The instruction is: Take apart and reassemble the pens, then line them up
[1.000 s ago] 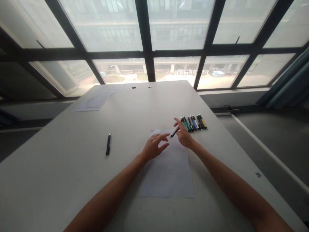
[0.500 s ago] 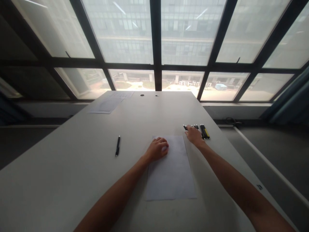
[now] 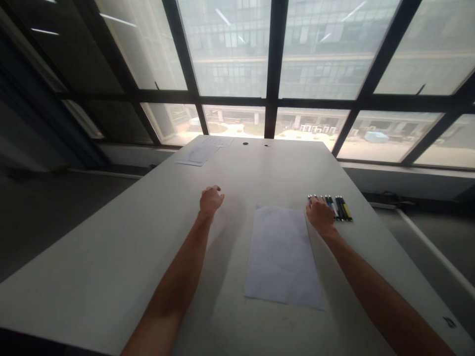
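Observation:
Over the left part of the white table, my left hand is raised, its thumb apart from its curled fingers. Nothing shows in it; its palm side is hidden. The lone black pen seen earlier on this side is out of sight, where my hand and forearm now are. My right hand has its fingers curled down at the left end of a row of pens, apparently pinching one; pen tips show beyond the knuckles. Between my hands lies a blank white sheet of paper.
More papers lie at the table's far left corner. Two small round dark spots are near the far edge. Tall windows stand behind the table, with a white pipe along the floor at right.
My left hand has left the paper and moved left, over where the black pen lay. My right hand stays at the row of pens. The view has turned left.

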A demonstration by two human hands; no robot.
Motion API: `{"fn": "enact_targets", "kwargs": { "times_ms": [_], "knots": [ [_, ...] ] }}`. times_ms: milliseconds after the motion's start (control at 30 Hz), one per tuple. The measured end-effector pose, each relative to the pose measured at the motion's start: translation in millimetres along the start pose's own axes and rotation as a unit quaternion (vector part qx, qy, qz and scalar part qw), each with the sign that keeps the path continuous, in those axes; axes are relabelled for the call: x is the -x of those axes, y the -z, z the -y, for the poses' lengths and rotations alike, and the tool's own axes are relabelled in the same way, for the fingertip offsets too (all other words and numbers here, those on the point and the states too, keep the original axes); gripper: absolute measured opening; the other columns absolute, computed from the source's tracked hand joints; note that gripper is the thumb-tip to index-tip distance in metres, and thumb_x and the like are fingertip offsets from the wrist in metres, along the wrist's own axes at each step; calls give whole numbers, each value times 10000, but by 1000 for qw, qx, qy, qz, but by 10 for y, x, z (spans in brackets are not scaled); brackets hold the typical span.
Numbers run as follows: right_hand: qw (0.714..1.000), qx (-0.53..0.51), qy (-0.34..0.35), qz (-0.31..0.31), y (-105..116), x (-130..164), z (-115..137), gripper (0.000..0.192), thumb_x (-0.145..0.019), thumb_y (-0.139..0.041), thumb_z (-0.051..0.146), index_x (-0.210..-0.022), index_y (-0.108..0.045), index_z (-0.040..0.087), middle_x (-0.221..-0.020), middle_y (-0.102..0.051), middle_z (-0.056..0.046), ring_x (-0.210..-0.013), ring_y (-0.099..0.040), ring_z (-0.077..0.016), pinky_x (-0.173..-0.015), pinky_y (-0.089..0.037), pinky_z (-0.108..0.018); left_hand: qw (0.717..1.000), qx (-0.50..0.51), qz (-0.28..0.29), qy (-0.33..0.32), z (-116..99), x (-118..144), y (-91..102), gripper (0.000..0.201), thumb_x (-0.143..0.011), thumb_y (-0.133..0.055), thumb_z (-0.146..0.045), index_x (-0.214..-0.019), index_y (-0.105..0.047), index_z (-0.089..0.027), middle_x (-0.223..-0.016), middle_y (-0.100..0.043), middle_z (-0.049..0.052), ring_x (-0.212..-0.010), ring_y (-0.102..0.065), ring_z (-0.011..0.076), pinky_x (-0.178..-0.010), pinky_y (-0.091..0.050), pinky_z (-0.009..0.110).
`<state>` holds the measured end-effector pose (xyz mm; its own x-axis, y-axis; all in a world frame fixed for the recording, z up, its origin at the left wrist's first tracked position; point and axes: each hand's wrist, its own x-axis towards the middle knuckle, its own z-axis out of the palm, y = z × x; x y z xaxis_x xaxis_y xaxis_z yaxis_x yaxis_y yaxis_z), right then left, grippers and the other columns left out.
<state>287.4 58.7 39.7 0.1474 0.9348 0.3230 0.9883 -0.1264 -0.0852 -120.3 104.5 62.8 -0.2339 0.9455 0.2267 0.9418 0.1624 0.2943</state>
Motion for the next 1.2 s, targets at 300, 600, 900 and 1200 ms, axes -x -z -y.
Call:
{"fn": "enact_targets", "kwargs": {
  "times_ms": [300,600,900,1200],
  "knots": [
    [983,-173,49,-29,121,171,237,235,-941,-472,270,-894,-686,184,-973,-705,-77,-809,-629,-184,-721,-410,-284,995,34,47,78,334,-67,-66,311,-726,-662,-157,-1035,-692,-135,-1005,-743,173,-983,-704,289,-877,-529,347],
    [872,-483,78,3,0,327,299,295,-894,-554,410,-936,-711,163,-864,-721,-72,-718,-619,-176,-646,-481,-283,930,353,11,-103,-639,174,239,232,-772,-674,-257,-985,-746,-198,-756,-737,35,-628,-690,158,-634,-537,252],
    [733,-680,17,-18,-119,404,95,370,-889,-611,471,-1086,-664,163,-734,-660,-5,-527,-490,-95,-472,-393,-224,739,665,97,-45,-1501,940,-292,335,-678,-842,-373,-880,-744,-125,-718,-734,58,-657,-702,162,-680,-584,305],
    [712,-698,-49,-57,-188,351,-5,226,-768,-737,346,-903,-702,168,-665,-652,12,-567,-569,-110,-550,-467,-249,761,645,60,-40,-1371,960,-678,286,-674,-849,-341,-877,-785,-149,-663,-717,30,-596,-625,110,-599,-522,244]
  ]
}}
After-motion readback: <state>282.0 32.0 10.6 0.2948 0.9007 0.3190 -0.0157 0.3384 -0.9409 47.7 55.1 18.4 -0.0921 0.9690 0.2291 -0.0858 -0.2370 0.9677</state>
